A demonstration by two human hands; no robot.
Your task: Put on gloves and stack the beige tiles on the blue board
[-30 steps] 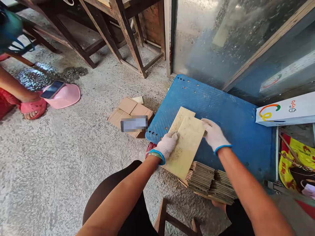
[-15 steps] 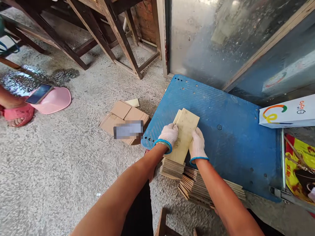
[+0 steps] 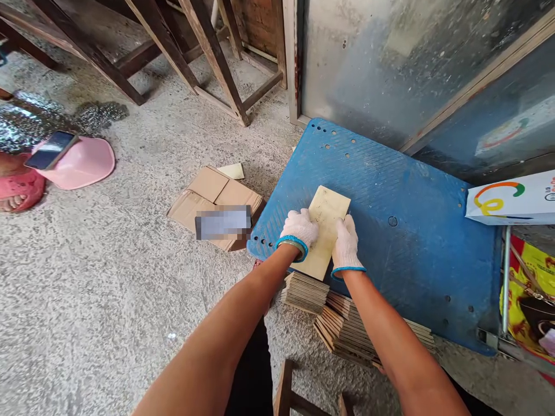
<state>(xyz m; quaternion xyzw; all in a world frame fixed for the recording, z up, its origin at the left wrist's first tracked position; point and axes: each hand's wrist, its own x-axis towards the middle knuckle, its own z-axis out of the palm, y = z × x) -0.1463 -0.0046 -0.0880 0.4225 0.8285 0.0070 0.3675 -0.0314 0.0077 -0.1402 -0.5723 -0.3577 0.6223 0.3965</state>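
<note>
A pale, thin wooden board with dark specks lies over the left part of a blue platform. My left hand, in a white knit glove with a blue cuff, grips the board's left edge with curled fingers. Along the opposite edge, my right hand, gloved alike, holds the board with the thumb near its top face. Whether more boards lie beneath it is hidden. Just below the near end stands a stack of thin boards. A longer row of boards sits by the platform's near edge, partly behind my right forearm.
Left of the platform, a cardboard box rests on the concrete floor. A pink visor with a phone on it lies near a person's sandalled foot. A white carton stands at the right; wooden legs rise behind.
Two boards lay offset between my hands; now their edges line up and only one top face shows. The view has shifted slightly, and both hands stay on the boards.
</note>
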